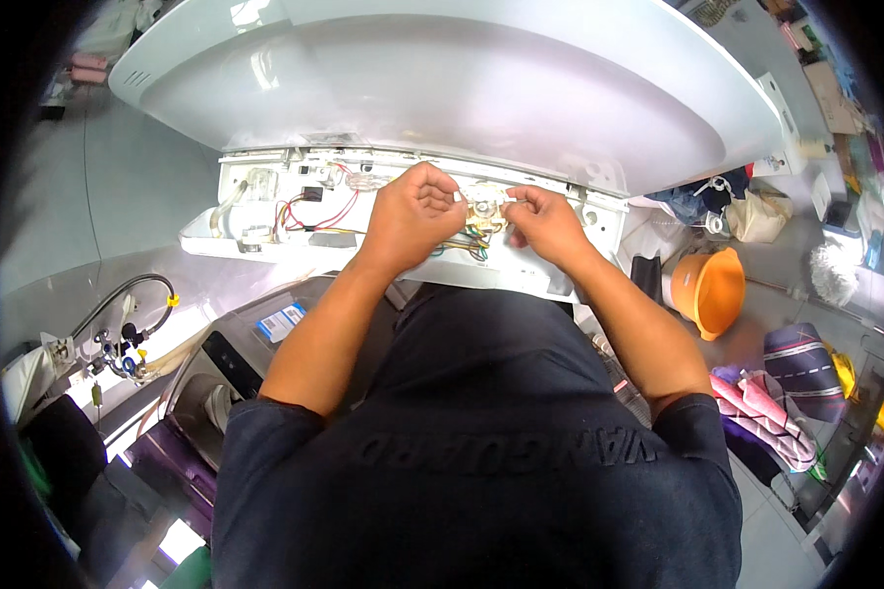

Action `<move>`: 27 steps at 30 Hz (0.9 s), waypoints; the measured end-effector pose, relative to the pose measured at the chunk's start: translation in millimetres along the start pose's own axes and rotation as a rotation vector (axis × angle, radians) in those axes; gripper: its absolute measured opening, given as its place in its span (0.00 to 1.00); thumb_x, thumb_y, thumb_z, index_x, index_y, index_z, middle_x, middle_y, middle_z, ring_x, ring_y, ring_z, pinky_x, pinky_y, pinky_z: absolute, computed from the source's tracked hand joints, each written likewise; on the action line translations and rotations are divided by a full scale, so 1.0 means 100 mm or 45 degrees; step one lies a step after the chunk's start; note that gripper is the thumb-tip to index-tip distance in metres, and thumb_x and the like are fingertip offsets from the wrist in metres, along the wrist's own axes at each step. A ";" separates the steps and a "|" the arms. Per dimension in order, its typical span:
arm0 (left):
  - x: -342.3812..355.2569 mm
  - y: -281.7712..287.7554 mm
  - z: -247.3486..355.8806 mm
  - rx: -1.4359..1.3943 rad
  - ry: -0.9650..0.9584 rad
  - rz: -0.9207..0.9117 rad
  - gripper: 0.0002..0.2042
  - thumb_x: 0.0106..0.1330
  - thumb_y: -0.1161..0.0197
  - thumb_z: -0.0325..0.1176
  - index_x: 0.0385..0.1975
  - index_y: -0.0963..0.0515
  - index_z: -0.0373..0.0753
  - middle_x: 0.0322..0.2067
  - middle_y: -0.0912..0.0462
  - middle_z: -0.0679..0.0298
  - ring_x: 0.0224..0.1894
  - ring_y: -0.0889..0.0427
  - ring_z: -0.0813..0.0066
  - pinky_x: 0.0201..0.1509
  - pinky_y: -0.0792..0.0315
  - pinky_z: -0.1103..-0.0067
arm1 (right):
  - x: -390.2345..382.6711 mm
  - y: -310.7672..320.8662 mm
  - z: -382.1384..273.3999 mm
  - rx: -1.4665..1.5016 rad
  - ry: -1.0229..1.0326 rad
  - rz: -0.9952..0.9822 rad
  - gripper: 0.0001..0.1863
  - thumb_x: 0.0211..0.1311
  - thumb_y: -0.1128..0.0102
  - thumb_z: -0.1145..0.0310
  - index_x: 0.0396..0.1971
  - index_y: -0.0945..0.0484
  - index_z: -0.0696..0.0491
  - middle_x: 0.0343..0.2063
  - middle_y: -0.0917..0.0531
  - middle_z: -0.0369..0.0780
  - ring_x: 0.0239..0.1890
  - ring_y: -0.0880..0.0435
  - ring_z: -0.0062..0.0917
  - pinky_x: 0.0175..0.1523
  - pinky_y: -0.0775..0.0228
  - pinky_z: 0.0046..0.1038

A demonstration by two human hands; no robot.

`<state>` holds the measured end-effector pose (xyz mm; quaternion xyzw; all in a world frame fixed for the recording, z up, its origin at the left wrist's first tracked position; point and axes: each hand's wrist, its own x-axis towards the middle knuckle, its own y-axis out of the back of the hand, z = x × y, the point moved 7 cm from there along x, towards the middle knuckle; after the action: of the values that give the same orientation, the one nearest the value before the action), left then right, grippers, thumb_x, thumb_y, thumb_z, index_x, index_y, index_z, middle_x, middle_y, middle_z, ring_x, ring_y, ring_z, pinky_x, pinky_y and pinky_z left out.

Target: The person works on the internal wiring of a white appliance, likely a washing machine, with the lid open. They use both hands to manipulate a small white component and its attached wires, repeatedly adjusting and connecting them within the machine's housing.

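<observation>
A long white panel [352,253] lies in front of me, its inner side turned up and fitted with wires and parts. Near its middle sits a pale yellowish, translucent mechanism [485,208], with several coloured wires [479,245] coming out below it. My left hand [414,218] is at the left side of this mechanism, fingers curled in; what they hold, if anything, is hidden. On the other side, my right hand [546,226] has thumb and forefinger pinched at the mechanism's edge, on something too small to name. Red and black wires [314,221] run across the panel's left part.
A large glossy whitish cover [442,93] rises behind the panel. At right stand an orange bucket [719,293] and piled cloths [768,417]. A grey appliance [255,339] is at lower left, beside a black hose [118,294] with fittings.
</observation>
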<state>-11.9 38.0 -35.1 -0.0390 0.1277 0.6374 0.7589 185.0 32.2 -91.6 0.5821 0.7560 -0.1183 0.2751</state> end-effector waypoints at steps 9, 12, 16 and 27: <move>0.00 0.01 -0.02 0.145 -0.095 -0.052 0.11 0.59 0.27 0.25 0.39 0.22 0.35 0.30 0.20 0.71 0.32 0.24 0.89 0.38 0.27 0.88 | 0.00 0.01 0.01 0.034 0.014 0.000 0.22 0.62 0.38 0.64 0.51 0.23 0.64 0.22 0.18 0.35 0.21 0.20 0.16 0.29 0.30 0.20; -0.01 0.00 -0.01 0.164 -0.098 -0.086 0.11 0.59 0.27 0.26 0.39 0.21 0.35 0.30 0.20 0.71 0.32 0.24 0.89 0.38 0.27 0.88 | -0.01 0.00 -0.02 0.032 0.017 -0.010 0.21 0.63 0.38 0.65 0.50 0.23 0.64 0.23 0.18 0.35 0.21 0.20 0.16 0.28 0.30 0.20; 0.01 0.01 -0.05 0.018 -0.015 -0.138 0.10 0.61 0.29 0.25 0.40 0.21 0.34 0.31 0.20 0.70 0.33 0.23 0.88 0.39 0.26 0.87 | -0.01 -0.01 0.00 0.076 0.007 -0.029 0.21 0.63 0.38 0.65 0.51 0.24 0.64 0.23 0.18 0.35 0.20 0.21 0.15 0.28 0.31 0.20; 0.04 0.03 -0.13 -0.204 0.121 -0.205 0.10 0.62 0.32 0.23 0.42 0.21 0.32 0.34 0.17 0.66 0.37 0.20 0.85 0.43 0.25 0.86 | -0.03 -0.01 -0.01 0.072 0.022 -0.027 0.21 0.63 0.37 0.65 0.51 0.24 0.64 0.22 0.18 0.35 0.21 0.22 0.15 0.29 0.31 0.19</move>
<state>-16.1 40.0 -47.9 -0.1397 0.1088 0.5801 0.7951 184.4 30.1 -89.1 0.5825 0.7608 -0.1376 0.2509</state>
